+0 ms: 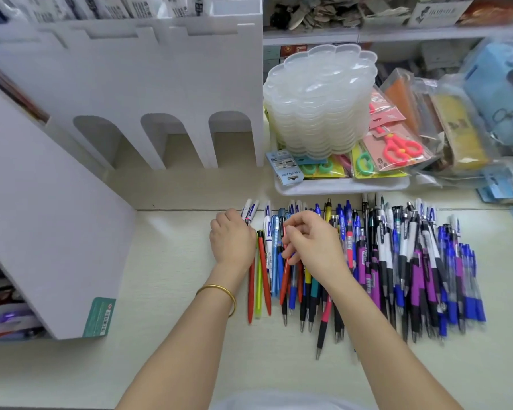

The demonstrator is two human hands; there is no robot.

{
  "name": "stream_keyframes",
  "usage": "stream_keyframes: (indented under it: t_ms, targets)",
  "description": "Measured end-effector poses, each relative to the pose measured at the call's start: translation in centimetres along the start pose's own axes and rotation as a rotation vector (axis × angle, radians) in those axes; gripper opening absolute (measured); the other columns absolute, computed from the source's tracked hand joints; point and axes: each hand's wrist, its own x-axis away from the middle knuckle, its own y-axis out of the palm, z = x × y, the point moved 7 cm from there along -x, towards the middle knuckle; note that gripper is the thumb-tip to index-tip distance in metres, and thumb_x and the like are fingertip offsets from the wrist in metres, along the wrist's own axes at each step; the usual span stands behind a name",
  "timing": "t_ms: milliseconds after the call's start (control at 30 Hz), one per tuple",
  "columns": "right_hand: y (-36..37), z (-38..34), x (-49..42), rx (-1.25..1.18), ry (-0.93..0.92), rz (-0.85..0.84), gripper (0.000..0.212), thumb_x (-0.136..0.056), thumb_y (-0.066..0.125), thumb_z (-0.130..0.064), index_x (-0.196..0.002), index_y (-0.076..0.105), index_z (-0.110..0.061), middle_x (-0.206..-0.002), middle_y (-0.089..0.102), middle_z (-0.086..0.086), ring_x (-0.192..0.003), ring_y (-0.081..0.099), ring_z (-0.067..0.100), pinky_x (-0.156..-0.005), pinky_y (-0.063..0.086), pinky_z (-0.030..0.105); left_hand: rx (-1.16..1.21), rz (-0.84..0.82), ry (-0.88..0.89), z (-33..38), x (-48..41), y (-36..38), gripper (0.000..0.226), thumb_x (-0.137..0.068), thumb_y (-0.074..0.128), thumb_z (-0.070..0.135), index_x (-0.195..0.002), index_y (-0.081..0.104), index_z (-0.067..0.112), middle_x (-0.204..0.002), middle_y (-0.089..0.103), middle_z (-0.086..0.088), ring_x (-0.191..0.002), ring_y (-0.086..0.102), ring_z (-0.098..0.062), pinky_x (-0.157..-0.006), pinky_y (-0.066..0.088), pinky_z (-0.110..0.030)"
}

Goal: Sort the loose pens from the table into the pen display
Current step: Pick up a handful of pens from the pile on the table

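Observation:
A wide spread of loose pens [397, 261] lies on the pale table, in blue, purple, black, red and white. My left hand [231, 241] sits at the spread's left end and grips two white pens [249, 210] whose caps stick out past its fingers. My right hand [311, 241] hovers over the pens just right of it, and its fingertips pinch a red pen [285, 276] that is tilted up off the pile. The white pen display [148, 93] stands at the back left, with three arched slots facing me.
A white box side [51, 226] leans at the left, close to my left hand. Behind the pens a white tray [341, 186] holds stacked clear plastic lids [320, 99] and packaged scissors [397, 147]. Bagged goods crowd the right edge.

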Motion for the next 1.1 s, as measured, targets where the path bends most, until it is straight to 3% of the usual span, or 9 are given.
stream_keyframes:
  t_ms: [167,267,367,500,600,700,767,900,1100]
  targets:
    - [-0.2,0.0,-0.1,-0.003,-0.005,0.007,0.013,-0.096,0.047,-0.006,-0.098,0.057,-0.013,-0.08,0.065,0.009,-0.052,0.062,0.006,-0.05,0.054,0.023,0.048,-0.007,0.028,0.0,-0.1,-0.1,0.028,-0.093,0.046,0.013,-0.116,0.049,-0.003,-0.116,0.054,-0.019,-0.106,0.05,-0.033,-0.086,0.041,-0.037]
    - [-0.2,0.1,-0.3,-0.007,-0.004,0.004,0.013,-0.096,0.047,-0.006,-0.098,0.057,-0.014,-0.081,0.065,0.01,-0.053,0.062,0.008,-0.05,0.054,0.024,0.445,-0.051,-0.066,-1.0,-0.4,-0.8,0.02,-0.095,0.045,0.013,-0.108,0.048,-0.002,-0.104,0.057,-0.02,-0.086,0.054,-0.03,-0.07,0.044,-0.039]
    - [0.0,0.1,-0.4,0.0,-0.004,0.001,0.012,-0.096,0.047,-0.007,-0.099,0.057,-0.013,-0.082,0.065,0.01,-0.053,0.062,0.008,-0.049,0.053,0.023,0.874,-0.151,-0.177,-1.6,0.0,-1.2,0.015,-0.096,0.04,0.01,-0.109,0.044,0.003,-0.087,0.065,-0.007,-0.075,0.057,-0.018,-0.062,0.045,-0.03]
    - [0.4,-0.1,-0.4,0.017,-0.01,-0.017,0.012,-0.097,0.048,-0.007,-0.099,0.057,-0.015,-0.084,0.064,0.009,-0.055,0.063,0.01,-0.05,0.054,0.023,1.077,-0.181,-0.224,-1.9,0.8,-2.3,0.012,-0.095,0.042,0.009,-0.106,0.047,0.009,-0.09,0.07,-0.004,-0.083,0.063,-0.01,-0.058,0.047,-0.017]
    - [0.7,-0.2,-0.3,0.022,-0.009,-0.026,0.012,-0.097,0.048,-0.007,-0.1,0.057,-0.015,-0.084,0.064,0.008,-0.057,0.064,0.012,-0.051,0.055,0.024,1.177,-0.134,-0.243,-2.3,0.7,-3.6,0.016,-0.091,0.045,0.007,-0.105,0.052,0.003,-0.084,0.067,-0.003,-0.081,0.063,-0.014,-0.063,0.048,-0.024]
    - [0.6,-0.3,-0.3,0.02,-0.009,-0.03,0.012,-0.097,0.048,-0.007,-0.1,0.057,-0.015,-0.084,0.064,0.008,-0.057,0.064,0.011,-0.051,0.055,0.023,1.29,-0.079,-0.227,-2.7,0.4,-5.3,0.008,-0.091,0.042,0.001,-0.091,0.043,0.009,-0.066,0.05,-0.002,-0.049,0.05,-0.011,-0.052,0.046,-0.027]
    - [0.7,-0.4,-0.2,0.019,-0.012,-0.035,0.012,-0.097,0.048,-0.007,-0.1,0.057,-0.016,-0.085,0.064,0.008,-0.056,0.064,0.009,-0.05,0.054,0.022,1.167,-0.06,-0.253,-4.0,0.8,-5.9,0.012,-0.093,0.045,0.006,-0.086,0.038,0.013,-0.066,0.041,-0.003,-0.045,0.035,-0.01,-0.042,0.032,-0.025]
    - [0.6,-0.3,0.0,0.022,-0.012,-0.028,0.013,-0.097,0.048,-0.006,-0.1,0.057,-0.015,-0.085,0.065,0.008,-0.055,0.064,0.009,-0.051,0.055,0.023,0.563,-0.02,-0.291,-7.3,4.2,-5.3,0.026,-0.093,0.06,0.021,-0.097,0.04,0.005,-0.079,0.046,-0.003,-0.07,0.049,-0.025,-0.054,0.032,-0.032]
    - [0.8,-0.3,0.5,0.038,-0.021,-0.033,0.012,-0.097,0.047,-0.006,-0.102,0.057,-0.012,-0.084,0.065,0.008,-0.057,0.064,0.012,-0.052,0.056,0.025,0.321,-0.078,-0.284,-6.8,7.0,-2.2,0.047,-0.093,0.06,0.036,-0.117,0.039,0.001,-0.116,0.048,-0.017,-0.093,0.055,-0.036,-0.066,0.038,-0.033]
